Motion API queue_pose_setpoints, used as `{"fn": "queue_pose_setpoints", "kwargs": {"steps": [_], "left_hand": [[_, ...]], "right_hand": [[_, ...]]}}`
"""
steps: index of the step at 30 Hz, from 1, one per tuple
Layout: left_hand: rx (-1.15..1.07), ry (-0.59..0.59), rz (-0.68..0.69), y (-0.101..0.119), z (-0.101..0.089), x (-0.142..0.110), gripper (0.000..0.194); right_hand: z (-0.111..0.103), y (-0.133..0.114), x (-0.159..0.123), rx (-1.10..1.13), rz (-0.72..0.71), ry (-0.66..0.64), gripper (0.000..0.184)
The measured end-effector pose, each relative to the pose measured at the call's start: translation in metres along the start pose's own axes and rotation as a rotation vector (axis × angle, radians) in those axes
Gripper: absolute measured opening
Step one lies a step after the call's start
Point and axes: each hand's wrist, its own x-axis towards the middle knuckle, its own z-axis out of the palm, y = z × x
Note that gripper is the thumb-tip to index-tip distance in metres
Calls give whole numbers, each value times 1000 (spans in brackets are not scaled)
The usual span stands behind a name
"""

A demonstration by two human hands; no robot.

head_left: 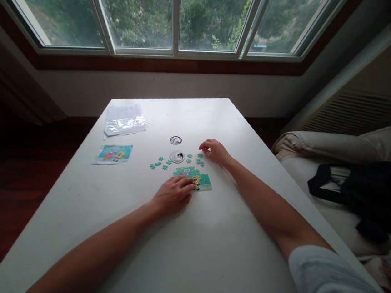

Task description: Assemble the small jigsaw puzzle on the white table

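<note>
A partly joined jigsaw puzzle (203, 182) with cartoon figures on a green-blue ground lies on the white table. My left hand (174, 193) rests over its left edge, fingers stretched out and covering part of the picture. Beyond the puzzle's right side, my right hand (215, 151) hovers or rests close to a few loose puzzle pieces (200, 162); its fingers are bent but apart, and I see nothing in them. More loose pieces (157, 163) are scattered to the left. Between the two groups lies a round silvery lid-like disc (177, 156), with a smaller round disc (176, 140) behind it.
A cartoon picture sheet (116, 153) lies on the table's left side. Behind it is a clear plastic bag on papers (124, 120). A window (174, 20) stands past the far edge. To the right, dark clothing (381, 194) lies on a pale sofa (296, 169).
</note>
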Motion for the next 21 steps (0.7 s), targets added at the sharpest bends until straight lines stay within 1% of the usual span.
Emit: {"fn": "queue_pose_setpoints", "kwargs": {"steps": [5,9,12,14,16,21], "left_hand": [[-1,12,-3,0,-1,-1,35],[8,15,-12,-1,0,-1,34],[13,13,-12,-3,1,-1,34],[11,10,-17,-3,1,0,35],[3,8,-24,-3,1,0,36],[-22,17,-23,-5,1,0,40]], "right_hand": [[-20,12,-2,144,30,-175,20],[-33,10,-5,236,41,-358,19],[-37,5,-6,203,39,-471,25],[-37,0,-5,155,-4,-501,31],[-34,-5,-5,126,-45,-502,32],[-26,-15,-4,140,-65,-445,23]]}}
